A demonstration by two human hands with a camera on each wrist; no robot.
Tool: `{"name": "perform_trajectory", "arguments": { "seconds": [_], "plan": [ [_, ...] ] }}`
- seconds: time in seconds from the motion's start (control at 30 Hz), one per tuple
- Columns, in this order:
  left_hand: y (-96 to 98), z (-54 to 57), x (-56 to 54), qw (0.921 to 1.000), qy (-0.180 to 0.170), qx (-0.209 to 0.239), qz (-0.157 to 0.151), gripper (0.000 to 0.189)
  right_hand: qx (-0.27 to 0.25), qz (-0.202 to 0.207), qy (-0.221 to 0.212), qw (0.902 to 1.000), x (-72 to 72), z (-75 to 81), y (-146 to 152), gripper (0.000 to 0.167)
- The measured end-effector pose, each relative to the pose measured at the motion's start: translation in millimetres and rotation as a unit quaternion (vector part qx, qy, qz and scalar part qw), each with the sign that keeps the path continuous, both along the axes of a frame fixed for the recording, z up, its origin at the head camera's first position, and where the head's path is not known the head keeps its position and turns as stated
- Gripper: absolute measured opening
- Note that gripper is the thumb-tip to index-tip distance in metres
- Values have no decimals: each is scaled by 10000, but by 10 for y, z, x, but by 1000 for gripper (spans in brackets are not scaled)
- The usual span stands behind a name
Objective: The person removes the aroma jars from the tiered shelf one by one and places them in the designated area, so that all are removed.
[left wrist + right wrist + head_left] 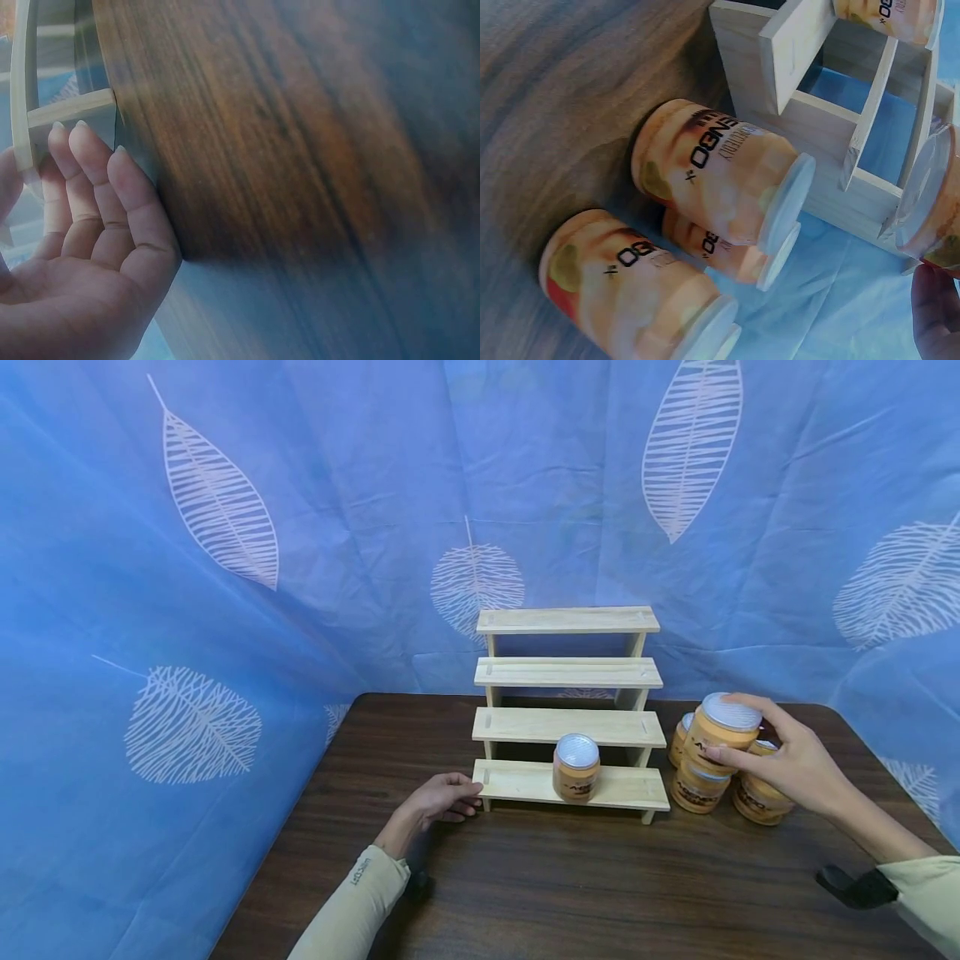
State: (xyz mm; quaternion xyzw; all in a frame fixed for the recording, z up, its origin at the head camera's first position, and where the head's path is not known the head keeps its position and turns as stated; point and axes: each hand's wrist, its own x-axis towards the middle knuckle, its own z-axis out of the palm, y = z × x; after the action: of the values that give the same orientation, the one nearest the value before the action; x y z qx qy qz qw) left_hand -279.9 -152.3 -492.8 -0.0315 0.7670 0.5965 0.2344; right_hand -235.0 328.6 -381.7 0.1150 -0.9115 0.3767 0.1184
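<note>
Head view: wooden step rack (570, 725), 4 steps, stands ctr of frame on dark brown tabletop (525, 893). L hand (442, 800), lower ctr-left, is at L end of the btm step, thumb side against the wood, rest of the fingers loosely bent just below. Single jar (577, 768), orange w/ silver lid, upright on that btm step, a bit R of its middle. R hand (787, 756), ctr-right, has thumb + fingers round the held jar (723, 733), same type, slightly tilted, up in front of a jar cluster (763, 797) on the tabletop just R of the rack. Can't tell here if held jar touches any of them. Blue cloth (360, 527) w/ white leaf prints fills upper frame + L side.

L wrist view: L hand lower left, palm showing, thumb at far L edge, board end btwn thumb and fingers, i.e. a light pinch; fingers only slightly bent. Tabletop fills most of ctr + right, blurry in places.

R wrist view: held jar cut off at R edge, fingertips on it, lower right; grip mostly out of frame. Jar cluster upright, ctr to lower left, partly overlapping. Rack upper right, w/ single jar at top edge.
</note>
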Motion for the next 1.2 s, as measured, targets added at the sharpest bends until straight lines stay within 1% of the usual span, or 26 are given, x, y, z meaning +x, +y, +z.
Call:
{"name": "perform_trajectory", "arguments": {
  "seconds": [0.23, 0.4, 0.7, 0.9, 0.97, 1.2],
  "plan": [
    [-4, 6, 4, 10000, -20, 16, -7, 29, 60, -30, -151, 9999, 95, -65, 76, 75],
    [-5, 18, 15, 10000, -7, 25, -11, 27, -39, 24, -71, 10000, 166, -154, 99, 74],
    [-7, 16, 6, 10000, -20, 64, -40, 24, -163, 252, 33, 9995, 285, -382, 105, 76],
    [-11, 22, 2, 10000, -7, 62, -39, 26, -384, 575, -13, 9976, 344, -559, 65, 73],
    [-10, 24, 1, 10000, 2, 53, -43, 27, -399, 577, -59, 9975, 362, -616, 53, 72],
    [-12, 21, 10, 10000, -2, 38, -31, 27, -109, 269, -222, 9993, 409, -783, 48, 72]
  ]
}}
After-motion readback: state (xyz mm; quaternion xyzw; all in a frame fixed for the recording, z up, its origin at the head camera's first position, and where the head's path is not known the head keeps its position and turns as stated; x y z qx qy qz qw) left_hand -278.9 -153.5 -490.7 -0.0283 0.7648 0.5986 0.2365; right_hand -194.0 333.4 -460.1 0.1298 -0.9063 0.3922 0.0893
